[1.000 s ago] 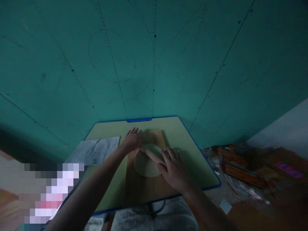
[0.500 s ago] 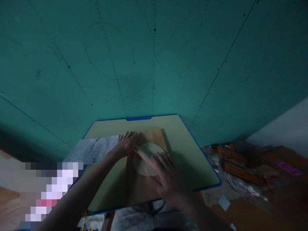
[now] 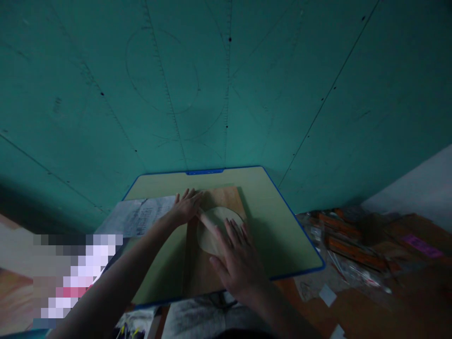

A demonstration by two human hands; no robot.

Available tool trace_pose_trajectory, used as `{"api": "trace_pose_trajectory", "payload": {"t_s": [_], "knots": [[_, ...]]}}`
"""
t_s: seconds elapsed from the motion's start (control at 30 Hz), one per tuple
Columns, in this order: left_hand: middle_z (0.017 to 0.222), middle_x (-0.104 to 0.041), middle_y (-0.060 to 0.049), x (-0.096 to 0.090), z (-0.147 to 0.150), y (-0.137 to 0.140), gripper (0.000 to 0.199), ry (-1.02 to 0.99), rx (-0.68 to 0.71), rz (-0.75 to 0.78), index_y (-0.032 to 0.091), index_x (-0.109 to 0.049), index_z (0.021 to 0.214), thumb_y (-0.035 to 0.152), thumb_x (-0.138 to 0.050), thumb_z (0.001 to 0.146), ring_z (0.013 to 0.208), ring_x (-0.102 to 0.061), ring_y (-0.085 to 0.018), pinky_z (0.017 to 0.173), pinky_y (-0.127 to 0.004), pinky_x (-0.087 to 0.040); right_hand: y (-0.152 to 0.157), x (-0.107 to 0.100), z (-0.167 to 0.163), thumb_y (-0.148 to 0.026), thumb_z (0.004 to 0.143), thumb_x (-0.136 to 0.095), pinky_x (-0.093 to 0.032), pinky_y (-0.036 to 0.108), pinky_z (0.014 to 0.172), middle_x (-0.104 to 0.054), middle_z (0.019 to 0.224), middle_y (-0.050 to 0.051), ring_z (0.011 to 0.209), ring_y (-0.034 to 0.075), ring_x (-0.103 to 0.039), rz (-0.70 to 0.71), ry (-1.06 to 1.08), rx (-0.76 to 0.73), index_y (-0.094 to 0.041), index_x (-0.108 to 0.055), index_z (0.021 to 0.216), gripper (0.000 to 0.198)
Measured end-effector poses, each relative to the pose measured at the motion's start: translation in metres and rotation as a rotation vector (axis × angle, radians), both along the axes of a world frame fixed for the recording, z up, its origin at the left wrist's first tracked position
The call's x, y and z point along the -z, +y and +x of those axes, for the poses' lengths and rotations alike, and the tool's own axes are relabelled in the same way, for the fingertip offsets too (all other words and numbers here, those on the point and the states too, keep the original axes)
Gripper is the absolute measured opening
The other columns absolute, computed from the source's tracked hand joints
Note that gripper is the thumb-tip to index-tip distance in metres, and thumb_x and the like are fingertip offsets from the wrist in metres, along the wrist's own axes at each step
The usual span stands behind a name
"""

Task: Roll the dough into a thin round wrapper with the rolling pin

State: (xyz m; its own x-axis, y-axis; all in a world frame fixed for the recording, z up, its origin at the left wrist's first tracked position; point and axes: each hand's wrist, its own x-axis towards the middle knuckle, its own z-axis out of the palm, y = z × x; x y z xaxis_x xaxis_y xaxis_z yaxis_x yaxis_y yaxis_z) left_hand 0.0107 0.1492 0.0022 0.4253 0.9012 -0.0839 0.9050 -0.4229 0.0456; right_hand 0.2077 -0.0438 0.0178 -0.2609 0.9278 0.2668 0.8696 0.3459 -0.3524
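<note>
A flat, pale round sheet of dough (image 3: 221, 214) lies on a wooden board (image 3: 231, 193). Across it runs a pale rolling pin (image 3: 208, 224), slanting from upper left to lower right. My left hand (image 3: 188, 207) rests over the pin's upper-left end at the board's left edge, fingers stretched out and spread. Over the lower-right end of the pin lies my right hand (image 3: 238, 256), its fingers extended flat and the thumb apart. It covers the right part of the dough and that end of the pin. Neither hand is wrapped round the pin.
The board lies on a pale, blue-edged tabletop (image 3: 275, 226) against a green wall (image 3: 247, 94) with pencil marks. A printed sheet (image 3: 141, 214) is at the left. Cardboard and plastic packaging (image 3: 349, 249) lie on the floor at the right.
My right hand has shifted slightly left and toward me over the pin and dough. The left hand stays over the pin's other end. The whole view has moved a little.
</note>
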Motion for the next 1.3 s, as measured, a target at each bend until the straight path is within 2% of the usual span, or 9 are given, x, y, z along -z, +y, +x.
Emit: {"api": "trace_pose_trajectory", "payload": {"t_s": [0.13, 0.27, 0.4, 0.5, 0.63, 0.73, 0.9, 1.07, 1.3], "knots": [[0.161, -0.036, -0.018, -0.013, -0.003, -0.004, 0.051, 0.007, 0.077, 0.076, 0.021, -0.045, 0.149, 0.028, -0.034, 0.1, 0.152, -0.025, -0.037, 0.115, -0.063, -0.029, 0.007, 0.005, 0.007, -0.027, 0.094, -0.055, -0.029, 0.061, 0.119, -0.036, 0.16, 0.021, 0.15, 0.035, -0.027, -0.006, -0.01, -0.033, -0.014, -0.042, 0.15, 0.059], [0.15, -0.051, -0.017, -0.019, 0.044, 0.011, 0.046, -0.028, 0.14, 0.12, 0.018, -0.052, 0.142, 0.031, -0.032, 0.103, 0.145, -0.039, -0.031, 0.116, -0.052, -0.034, 0.014, 0.001, 0.008, -0.024, 0.094, -0.054, -0.03, 0.06, 0.12, -0.042, 0.156, 0.022, 0.148, 0.034, -0.034, -0.047, -0.028, -0.033, -0.01, -0.04, 0.151, 0.061], [0.145, -0.056, -0.015, -0.013, 0.069, 0.013, 0.042, -0.034, 0.146, 0.131, 0.023, -0.057, 0.135, 0.036, -0.032, 0.104, 0.142, -0.041, -0.034, 0.112, -0.059, -0.037, 0.016, -0.009, 0.004, -0.025, 0.095, -0.054, -0.033, 0.054, 0.12, -0.04, 0.157, 0.022, 0.146, 0.031, -0.038, -0.133, -0.027, -0.087, -0.006, -0.032, 0.155, 0.067], [0.152, -0.05, -0.01, -0.008, 0.053, 0.001, 0.04, -0.025, 0.162, 0.128, 0.027, -0.057, 0.136, 0.031, -0.036, 0.102, 0.146, -0.036, -0.034, 0.115, -0.059, -0.032, 0.01, -0.012, -0.001, -0.03, 0.095, -0.057, -0.031, 0.054, 0.121, -0.034, 0.159, 0.023, 0.148, 0.033, -0.033, -0.166, -0.047, -0.103, -0.004, -0.03, 0.156, 0.072], [0.154, -0.048, -0.012, -0.003, 0.011, -0.027, 0.046, -0.027, 0.13, 0.164, 0.024, -0.051, 0.143, 0.028, -0.032, 0.102, 0.149, -0.031, -0.035, 0.116, -0.06, -0.031, -0.003, -0.02, -0.002, -0.04, 0.097, -0.057, -0.028, 0.052, 0.123, -0.026, 0.164, 0.017, 0.152, 0.032, -0.024, -0.17, -0.03, -0.194, -0.011, -0.033, 0.156, 0.07], [0.154, -0.048, -0.013, -0.004, -0.008, -0.042, 0.043, 0.01, 0.223, 0.17, 0.023, -0.058, 0.135, 0.025, -0.035, 0.1, 0.148, -0.033, -0.035, 0.117, -0.061, -0.028, 0.003, -0.032, 0.003, -0.043, 0.099, -0.055, -0.033, 0.045, 0.121, -0.031, 0.164, 0.012, 0.15, 0.027, -0.031, -0.186, -0.008, -0.26, -0.017, -0.035, 0.156, 0.066], [0.152, -0.049, -0.013, -0.017, 0.015, -0.027, 0.039, 0.031, 0.255, 0.144, 0.024, -0.061, 0.131, 0.025, -0.04, 0.099, 0.147, -0.035, -0.035, 0.117, -0.058, -0.031, 0.04, -0.025, 0.005, -0.036, 0.102, -0.049, -0.027, 0.053, 0.122, -0.042, 0.156, 0.022, 0.148, 0.032, -0.034, -0.098, -0.118, -0.085, -0.01, -0.05, 0.145, 0.051], [0.142, -0.058, -0.014, -0.019, 0.045, -0.006, 0.04, 0.011, 0.209, 0.153, 0.023, -0.061, 0.13, 0.028, -0.033, 0.102, 0.144, -0.039, -0.036, 0.112, -0.061, -0.035, 0.048, -0.009, -0.004, -0.036, 0.102, -0.047, -0.025, 0.054, 0.122, -0.038, 0.156, 0.026, 0.15, 0.035, -0.029, -0.108, -0.154, -0.068, -0.003, -0.045, 0.148, 0.057], [0.149, -0.053, -0.011, 0.002, -0.002, -0.039, 0.039, -0.021, 0.21, 0.194, 0.024, -0.065, 0.126, 0.02, -0.035, 0.1, 0.146, -0.035, -0.034, 0.118, -0.064, -0.026, 0.026, -0.008, -0.019, -0.028, 0.098, -0.051, -0.026, 0.052, 0.123, -0.03, 0.161, 0.023, 0.151, 0.032, -0.026, -0.12, -0.114, -0.187, -0.005, -0.034, 0.154, 0.063]]}}
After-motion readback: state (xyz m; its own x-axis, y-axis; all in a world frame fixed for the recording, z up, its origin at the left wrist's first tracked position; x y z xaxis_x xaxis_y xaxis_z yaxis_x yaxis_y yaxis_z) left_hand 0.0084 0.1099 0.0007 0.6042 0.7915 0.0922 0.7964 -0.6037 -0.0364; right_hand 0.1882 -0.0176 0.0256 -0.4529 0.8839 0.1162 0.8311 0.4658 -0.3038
